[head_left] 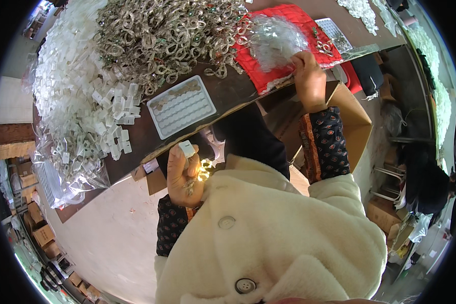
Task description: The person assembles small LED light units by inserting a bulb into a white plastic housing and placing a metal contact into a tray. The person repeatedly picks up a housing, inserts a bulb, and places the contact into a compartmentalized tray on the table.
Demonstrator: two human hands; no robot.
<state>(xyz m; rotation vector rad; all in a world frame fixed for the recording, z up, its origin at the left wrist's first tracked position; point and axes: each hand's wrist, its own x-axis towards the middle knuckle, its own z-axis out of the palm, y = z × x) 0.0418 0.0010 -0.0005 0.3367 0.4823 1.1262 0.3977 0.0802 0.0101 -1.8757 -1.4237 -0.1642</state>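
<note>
One piece seemed well along: the white box was up in the left hand, and a string light beside that palm glowed yellow, so its lighting looked done. Much appeared to be left. A big heap of white plastic pieces covered the left side of the table, and a tangled heap of wire loops lay to the right of it, on the far side. In the tray near the table's edge, gray discs filled only some of the pockets; many others were bare.

The left hand, near the person's coat, pinched the white box between thumb and fingers, with the string light against or just beside the lower fingers. The right hand reached to the right, its thumb and fingertips bent inward at the near edge of the clear plastic on the red cloth. Whether those fingertips pressed on a sheet could not be told.
</note>
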